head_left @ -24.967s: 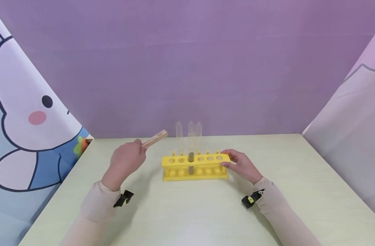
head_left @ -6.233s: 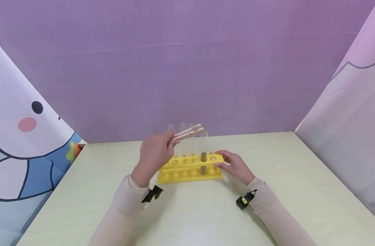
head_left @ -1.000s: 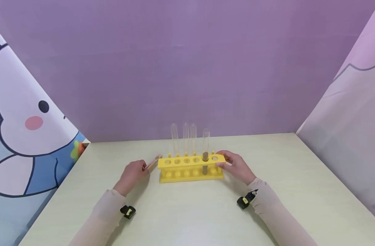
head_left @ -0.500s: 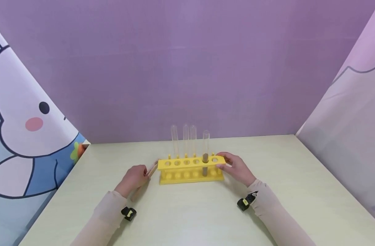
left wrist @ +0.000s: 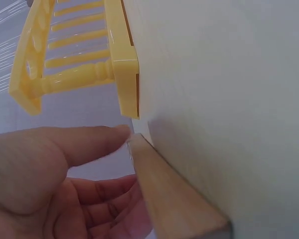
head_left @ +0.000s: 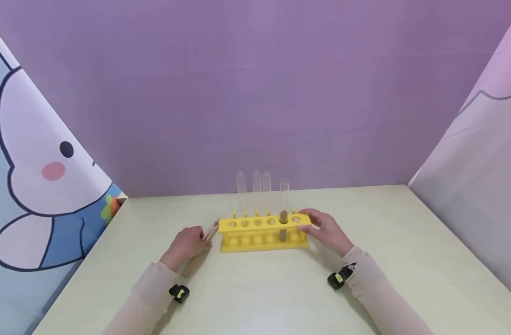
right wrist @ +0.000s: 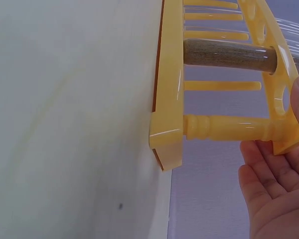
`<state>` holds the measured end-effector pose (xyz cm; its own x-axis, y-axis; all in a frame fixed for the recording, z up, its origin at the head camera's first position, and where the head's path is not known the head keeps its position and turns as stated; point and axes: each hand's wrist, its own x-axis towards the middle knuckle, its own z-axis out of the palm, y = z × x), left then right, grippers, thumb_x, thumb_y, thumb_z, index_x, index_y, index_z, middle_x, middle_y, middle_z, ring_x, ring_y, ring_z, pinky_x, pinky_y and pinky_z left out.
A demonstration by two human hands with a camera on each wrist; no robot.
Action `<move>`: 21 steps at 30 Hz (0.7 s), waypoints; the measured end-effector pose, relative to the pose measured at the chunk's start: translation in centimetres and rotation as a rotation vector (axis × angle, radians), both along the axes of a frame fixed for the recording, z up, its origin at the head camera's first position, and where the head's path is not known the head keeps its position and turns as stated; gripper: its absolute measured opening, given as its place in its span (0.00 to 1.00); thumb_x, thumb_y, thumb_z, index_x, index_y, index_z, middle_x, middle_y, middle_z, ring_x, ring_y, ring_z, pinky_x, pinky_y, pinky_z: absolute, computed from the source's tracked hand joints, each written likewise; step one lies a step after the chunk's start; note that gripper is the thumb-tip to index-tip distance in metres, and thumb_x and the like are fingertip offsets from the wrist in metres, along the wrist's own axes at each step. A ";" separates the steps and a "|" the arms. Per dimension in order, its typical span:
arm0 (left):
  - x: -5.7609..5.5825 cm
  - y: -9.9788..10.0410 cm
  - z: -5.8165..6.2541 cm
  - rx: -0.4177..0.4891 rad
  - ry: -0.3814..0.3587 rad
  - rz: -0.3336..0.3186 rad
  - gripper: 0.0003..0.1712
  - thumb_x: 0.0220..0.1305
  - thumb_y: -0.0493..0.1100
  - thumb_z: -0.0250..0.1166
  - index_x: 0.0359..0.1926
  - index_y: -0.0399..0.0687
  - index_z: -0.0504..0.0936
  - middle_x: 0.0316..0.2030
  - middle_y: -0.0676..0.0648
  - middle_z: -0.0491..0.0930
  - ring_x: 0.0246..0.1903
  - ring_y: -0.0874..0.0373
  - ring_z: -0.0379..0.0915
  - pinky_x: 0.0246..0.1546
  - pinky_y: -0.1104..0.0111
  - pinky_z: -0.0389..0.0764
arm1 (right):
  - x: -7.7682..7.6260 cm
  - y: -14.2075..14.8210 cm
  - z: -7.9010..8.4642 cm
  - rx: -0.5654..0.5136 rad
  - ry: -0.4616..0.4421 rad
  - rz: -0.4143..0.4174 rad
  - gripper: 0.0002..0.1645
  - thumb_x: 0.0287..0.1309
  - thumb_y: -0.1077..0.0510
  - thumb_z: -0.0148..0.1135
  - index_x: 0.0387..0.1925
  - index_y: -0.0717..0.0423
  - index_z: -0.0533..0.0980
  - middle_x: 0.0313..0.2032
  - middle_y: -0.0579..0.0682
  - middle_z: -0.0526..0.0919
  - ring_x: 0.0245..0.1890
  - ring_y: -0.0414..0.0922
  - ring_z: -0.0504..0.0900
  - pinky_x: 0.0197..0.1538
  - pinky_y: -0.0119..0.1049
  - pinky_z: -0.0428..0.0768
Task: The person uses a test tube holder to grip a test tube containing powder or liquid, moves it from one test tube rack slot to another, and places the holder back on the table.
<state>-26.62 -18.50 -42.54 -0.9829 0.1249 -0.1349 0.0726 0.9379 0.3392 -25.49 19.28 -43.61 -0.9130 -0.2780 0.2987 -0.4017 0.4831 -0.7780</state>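
My left hand point(head_left: 189, 243) is low at the left of the rack, pinching a wooden test tube clamp point(left wrist: 167, 191) that lies along the tabletop. In the left wrist view the thumb tip is right at the clamp's far end, and the other fingertips are hidden behind the wood. A yellow test tube rack point(head_left: 261, 248) stands upright. My right hand point(head_left: 326, 231) grips the right end of its upper plate, thumb in front, fingers under and behind. A glass test tube point(right wrist: 229, 54) partly filled with brown grainy material stands in the fifth hole from the left.
Three clear test tubes point(head_left: 257, 188) stand bottom-up behind the rack's upper plate. The pale tabletop point(head_left: 255, 288) ends at a purple backdrop point(head_left: 255, 93). Printed cloth panels point(head_left: 33, 237) flank the table on both sides.
The filled test tube has gone from the third hole to the fifth. My left hand has brought the clamp away from the rack and down onto the table; my right hand stays on the rack.
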 end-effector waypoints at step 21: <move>0.2 -1.8 3.5 0.024 0.256 -0.040 0.21 0.65 0.49 0.57 0.44 0.32 0.75 0.31 0.43 0.79 0.29 0.51 0.75 0.33 0.57 0.75 | 0.0 1.4 0.9 0.126 0.027 -0.006 0.33 0.59 0.52 0.63 0.60 0.66 0.68 0.58 0.63 0.73 0.59 0.61 0.70 0.59 0.54 0.68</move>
